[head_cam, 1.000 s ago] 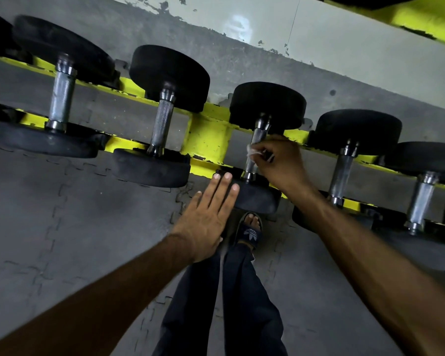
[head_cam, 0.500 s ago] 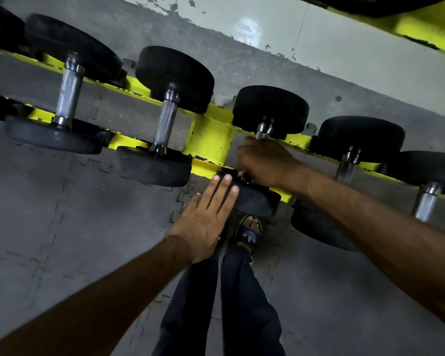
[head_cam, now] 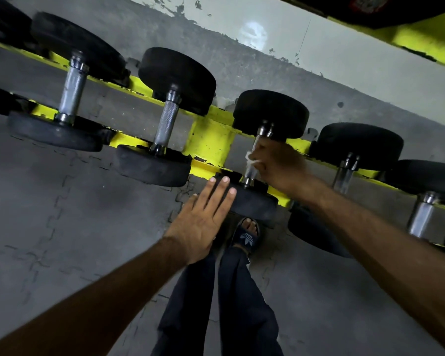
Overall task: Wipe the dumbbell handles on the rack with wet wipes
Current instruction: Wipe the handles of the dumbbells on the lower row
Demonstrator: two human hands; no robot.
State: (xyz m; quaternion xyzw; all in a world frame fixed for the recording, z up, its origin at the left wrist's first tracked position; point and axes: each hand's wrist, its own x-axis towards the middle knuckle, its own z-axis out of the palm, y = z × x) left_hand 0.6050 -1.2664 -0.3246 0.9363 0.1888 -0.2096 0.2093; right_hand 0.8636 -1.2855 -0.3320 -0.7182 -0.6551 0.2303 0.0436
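Right hand (head_cam: 278, 165) grip — blurred, seemingly curled — holds wet wipe (head_cam: 249, 158) on dumbbell handle (head_cam: 250, 174); left hand (head_cam: 203, 222) flat, fingers straight.

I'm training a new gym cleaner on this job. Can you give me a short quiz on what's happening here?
1. True or false: the left hand lies flat, fingers straight, holding nothing.
2. The right hand holds the wet wipe against: A) a black weight head; B) a dumbbell handle; C) the floor mat.
3. Fill in: the rack is painted ____.
Key: 1 true; 2 B; 3 yellow.
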